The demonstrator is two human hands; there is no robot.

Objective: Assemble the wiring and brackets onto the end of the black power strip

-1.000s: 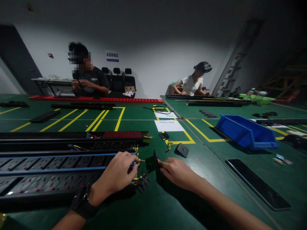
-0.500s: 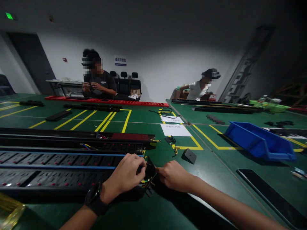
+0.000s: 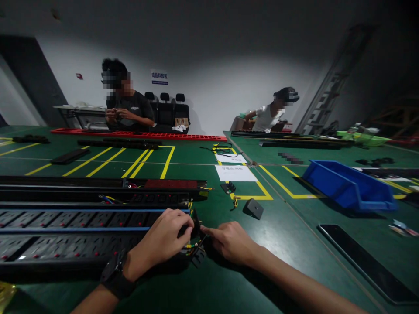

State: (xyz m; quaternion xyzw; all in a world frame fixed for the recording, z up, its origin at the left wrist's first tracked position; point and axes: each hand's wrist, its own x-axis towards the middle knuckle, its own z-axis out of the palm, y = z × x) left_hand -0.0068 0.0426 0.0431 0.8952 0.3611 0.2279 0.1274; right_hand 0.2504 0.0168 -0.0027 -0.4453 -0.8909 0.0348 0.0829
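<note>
Long black socket strips (image 3: 81, 246) with red switches and blue edges lie at the left. At their right end stands a small black end plate (image 3: 195, 224), with coloured wires (image 3: 189, 247) beside it. My left hand (image 3: 172, 231) is over the strip end, its fingers curled round toward the plate; what they pinch is hidden. From the right, my right hand (image 3: 231, 242) touches the plate with an extended index finger, the other fingers curled under. A black watch is on my left wrist.
Behind the hands lie a small black block (image 3: 253, 209), a black part (image 3: 228, 187) and white paper labels (image 3: 235, 173). A blue bin (image 3: 350, 185) and a dark phone (image 3: 363, 261) are at the right. Two people sit across the table.
The view has shifted slightly, so the scene sits further left and up. My right index finger now stretches out against the plate; before, that hand was more closed. The plate looks more upright.
</note>
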